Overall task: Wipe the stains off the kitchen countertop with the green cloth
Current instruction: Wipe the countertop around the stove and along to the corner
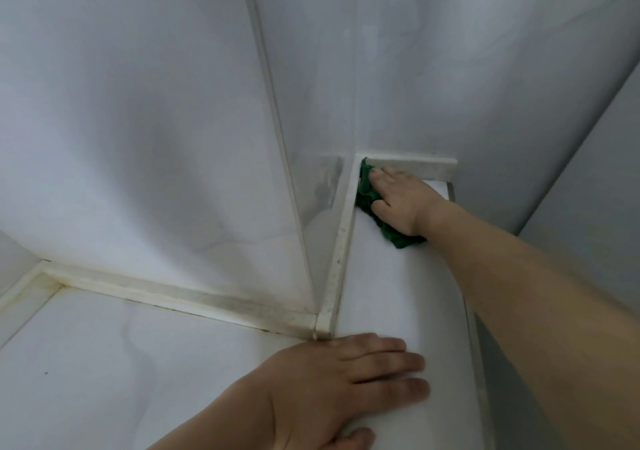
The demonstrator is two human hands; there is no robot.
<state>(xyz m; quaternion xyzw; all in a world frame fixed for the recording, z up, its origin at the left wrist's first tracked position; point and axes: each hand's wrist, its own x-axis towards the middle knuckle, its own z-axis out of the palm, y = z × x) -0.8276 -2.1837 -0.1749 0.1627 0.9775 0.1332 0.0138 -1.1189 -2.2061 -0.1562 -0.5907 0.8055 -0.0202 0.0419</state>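
Head view: right hand [398, 197] presses green cloth [367, 197] into countertop [398, 294] corner; left hand [332, 384] flat.

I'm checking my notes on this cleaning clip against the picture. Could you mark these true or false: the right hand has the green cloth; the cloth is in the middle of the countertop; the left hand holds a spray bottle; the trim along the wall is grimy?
1. The right hand presses the green cloth onto the countertop. True.
2. The cloth lies in the middle of the countertop. False: it is pushed into the far corner, against the white trim.
3. The left hand holds a spray bottle. False: it rests flat on the countertop, fingers straight, holding nothing.
4. The trim strip along the wall on the left shows dark grime. True.
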